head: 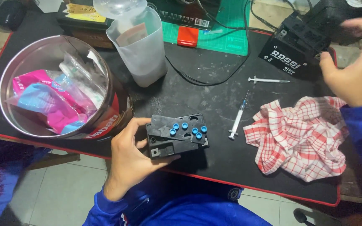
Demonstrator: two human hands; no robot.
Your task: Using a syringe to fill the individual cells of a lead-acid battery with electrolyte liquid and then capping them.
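With the left hand [130,157] clamped round the small battery [177,136] at the bench [214,155] edge, keep its blue caps [188,129] upright while the half-open right hand [352,69] touches the larger battery [300,42].

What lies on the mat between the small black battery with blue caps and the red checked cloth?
In the head view, a syringe lies between the battery and the cloth.
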